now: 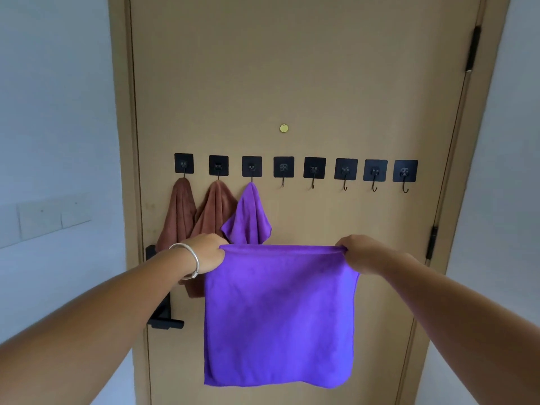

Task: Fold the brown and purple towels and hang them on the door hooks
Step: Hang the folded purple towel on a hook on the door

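Observation:
A purple towel hangs flat in front of the tan door, stretched between my hands. My left hand, with a silver bangle on its wrist, grips the top left corner. My right hand grips the top right corner. Behind them a row of black square hooks runs across the door. The three leftmost hooks carry a brown towel, a second brown towel and a purple towel. The other hooks to the right are bare.
A black door handle sticks out at the door's left edge, partly behind my left forearm. Black hinges sit on the right frame. A small brass disc is above the hooks. Pale walls flank the door.

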A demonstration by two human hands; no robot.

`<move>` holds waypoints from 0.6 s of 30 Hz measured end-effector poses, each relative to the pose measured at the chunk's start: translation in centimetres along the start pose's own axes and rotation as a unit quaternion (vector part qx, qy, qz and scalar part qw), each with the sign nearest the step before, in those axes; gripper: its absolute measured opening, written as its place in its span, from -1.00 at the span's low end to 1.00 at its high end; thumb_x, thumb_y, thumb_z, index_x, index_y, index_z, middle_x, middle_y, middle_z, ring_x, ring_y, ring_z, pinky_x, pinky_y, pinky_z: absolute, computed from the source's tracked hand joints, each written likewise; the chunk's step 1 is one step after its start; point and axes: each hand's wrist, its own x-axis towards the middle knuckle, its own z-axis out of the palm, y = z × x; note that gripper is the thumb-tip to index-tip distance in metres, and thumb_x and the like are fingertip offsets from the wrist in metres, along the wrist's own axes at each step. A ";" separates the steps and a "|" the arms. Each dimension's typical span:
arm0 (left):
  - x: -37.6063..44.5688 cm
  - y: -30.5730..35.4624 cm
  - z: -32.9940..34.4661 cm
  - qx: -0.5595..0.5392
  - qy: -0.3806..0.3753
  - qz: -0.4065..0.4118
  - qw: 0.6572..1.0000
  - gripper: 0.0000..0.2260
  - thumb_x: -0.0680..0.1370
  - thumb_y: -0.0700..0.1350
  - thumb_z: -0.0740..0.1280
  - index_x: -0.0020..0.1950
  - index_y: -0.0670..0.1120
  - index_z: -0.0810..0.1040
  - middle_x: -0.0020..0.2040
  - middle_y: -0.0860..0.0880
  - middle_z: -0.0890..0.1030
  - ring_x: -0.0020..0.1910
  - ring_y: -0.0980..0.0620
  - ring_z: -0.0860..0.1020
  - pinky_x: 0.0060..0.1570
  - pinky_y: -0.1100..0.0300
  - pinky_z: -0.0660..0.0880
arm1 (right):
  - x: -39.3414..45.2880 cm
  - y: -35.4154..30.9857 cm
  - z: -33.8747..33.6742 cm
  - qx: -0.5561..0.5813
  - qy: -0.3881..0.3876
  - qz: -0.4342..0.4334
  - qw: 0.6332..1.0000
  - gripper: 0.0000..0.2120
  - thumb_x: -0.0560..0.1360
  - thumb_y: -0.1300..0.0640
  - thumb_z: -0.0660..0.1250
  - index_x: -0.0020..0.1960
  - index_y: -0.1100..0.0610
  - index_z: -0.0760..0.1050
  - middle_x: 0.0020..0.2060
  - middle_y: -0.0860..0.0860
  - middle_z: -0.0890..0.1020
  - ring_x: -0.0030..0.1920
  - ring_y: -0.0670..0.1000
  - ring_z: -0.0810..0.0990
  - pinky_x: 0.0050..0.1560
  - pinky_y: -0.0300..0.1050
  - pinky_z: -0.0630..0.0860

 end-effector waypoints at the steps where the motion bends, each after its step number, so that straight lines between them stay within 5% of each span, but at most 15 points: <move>1: 1.4 -0.3 0.1 -0.007 0.001 0.005 1.000 -0.80 0.48 -0.23 0.10 -0.27 -0.15 0.46 -0.26 -0.11 0.55 -0.31 -0.05 0.43 -0.27 0.11 0.33 | 1.3 0.0 0.1 -0.003 -0.002 0.004 1.000 -0.54 0.43 0.32 0.01 0.14 0.03 0.55 -0.03 0.00 0.55 -0.03 0.07 0.51 -0.15 -0.15 0.41; 4: 6.0 -1.8 0.0 -0.033 0.008 0.032 0.999 -0.75 0.49 -0.25 0.09 -0.13 -0.15 0.57 -0.16 -0.13 0.62 -0.18 -0.15 0.56 -0.20 0.11 0.43 | 5.3 -0.1 0.0 -0.009 0.001 0.012 1.000 -0.53 0.42 0.31 0.01 0.14 0.03 0.57 0.01 0.01 0.58 0.00 0.07 0.53 -0.10 -0.12 0.47; 9: 12.2 -3.0 -1.8 -0.087 0.052 0.090 0.991 -0.48 0.46 -0.30 0.05 0.12 0.24 0.55 0.08 0.13 0.61 -0.06 0.04 0.60 -0.02 0.02 0.59 | 10.7 -0.7 -0.8 0.037 0.084 0.026 0.995 -0.47 0.40 0.36 0.00 0.15 -0.01 0.57 0.07 0.02 0.61 0.03 0.09 0.54 -0.02 -0.08 0.53; 11: 13.9 -3.0 -2.4 -0.083 0.071 0.123 0.986 -0.47 0.45 -0.34 0.05 0.14 0.26 0.45 0.11 0.13 0.58 -0.17 0.02 0.57 -0.13 0.09 0.56 | 12.2 -1.1 -1.2 0.066 0.151 0.029 0.986 -0.45 0.40 0.38 -0.02 0.19 -0.02 0.49 0.08 0.00 0.59 0.05 0.11 0.54 -0.06 -0.09 0.49; 15: 15.8 -2.7 -3.0 0.032 0.170 0.240 0.955 -0.48 0.39 -0.41 0.06 0.04 0.23 0.26 0.22 0.23 0.34 -0.08 -0.18 0.50 0.05 -0.09 0.46 | 14.0 -1.4 -1.4 0.041 0.245 -0.019 0.968 -0.67 0.37 0.42 -0.01 -0.03 0.07 0.29 -0.10 0.04 0.53 -0.12 0.15 0.46 -0.17 -0.01 0.41; 18: 17.0 -2.6 -3.1 0.108 0.224 0.310 0.918 -0.57 0.38 -0.38 0.06 -0.05 0.17 0.24 0.31 0.22 0.33 -0.12 -0.10 0.51 0.08 -0.04 0.36 | 14.9 -1.1 -1.9 -0.018 0.260 -0.088 0.961 -0.72 0.31 0.46 0.05 -0.19 0.10 0.28 -0.16 0.04 0.49 -0.19 0.15 0.42 -0.27 -0.03 0.34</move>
